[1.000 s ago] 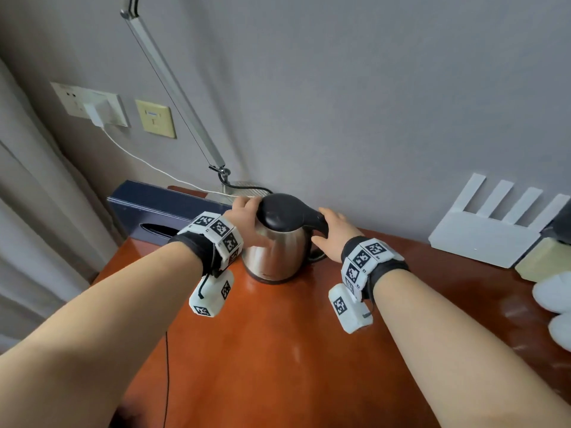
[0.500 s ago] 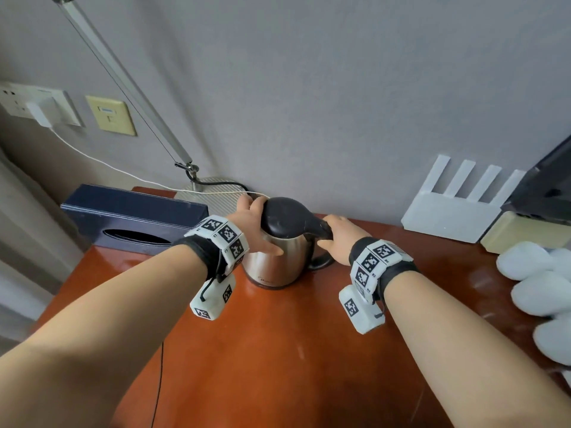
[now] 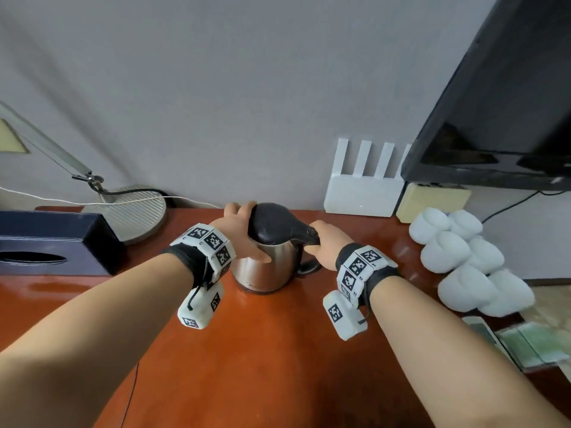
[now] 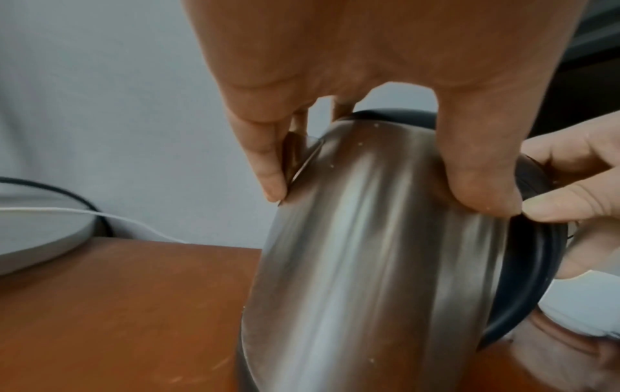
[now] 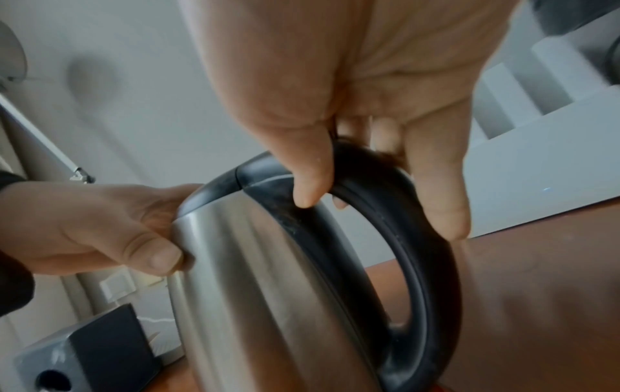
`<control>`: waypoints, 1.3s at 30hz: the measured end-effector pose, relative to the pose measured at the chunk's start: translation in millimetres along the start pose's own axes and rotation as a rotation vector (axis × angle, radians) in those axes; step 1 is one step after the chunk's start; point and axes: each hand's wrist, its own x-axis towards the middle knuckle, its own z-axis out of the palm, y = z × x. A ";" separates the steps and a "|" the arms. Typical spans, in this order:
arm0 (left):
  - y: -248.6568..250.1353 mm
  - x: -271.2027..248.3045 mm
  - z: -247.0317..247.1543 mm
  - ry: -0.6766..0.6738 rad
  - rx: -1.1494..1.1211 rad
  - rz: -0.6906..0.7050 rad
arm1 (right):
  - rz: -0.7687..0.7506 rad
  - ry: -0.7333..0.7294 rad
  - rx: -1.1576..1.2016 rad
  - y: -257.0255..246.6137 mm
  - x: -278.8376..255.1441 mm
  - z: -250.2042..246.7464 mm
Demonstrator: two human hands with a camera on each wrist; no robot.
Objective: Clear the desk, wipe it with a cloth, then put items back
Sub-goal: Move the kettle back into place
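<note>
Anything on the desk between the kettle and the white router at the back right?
No: in the head view only bare desk lies between the kettle and the router, beyond the right hand gripping the handle.

The kettle (image 3: 265, 267) stood on the desk (image 3: 278, 366) near the middle, close to the wall. The left hand (image 3: 238, 236) lay against its left side and the right hand (image 3: 327, 245) on its handle at the right. Left of it sat the lamp base (image 3: 129, 214), with the tissue box (image 3: 55, 242) further left. Behind and right, the router (image 3: 361, 193) leaned at the wall, under the monitor (image 3: 500, 118). The slippers (image 3: 463, 261) lay at the right edge.
</note>
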 end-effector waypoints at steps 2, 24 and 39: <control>29.4 6.4 3.2 0.009 0.001 0.035 | 0.015 0.029 0.033 25.0 -4.6 -14.8; 240.6 129.9 49.3 -0.101 0.072 0.210 | 0.212 0.116 0.087 224.1 36.1 -104.8; 249.2 144.2 55.4 -0.061 0.021 0.252 | 0.271 0.092 0.071 230.1 51.0 -118.1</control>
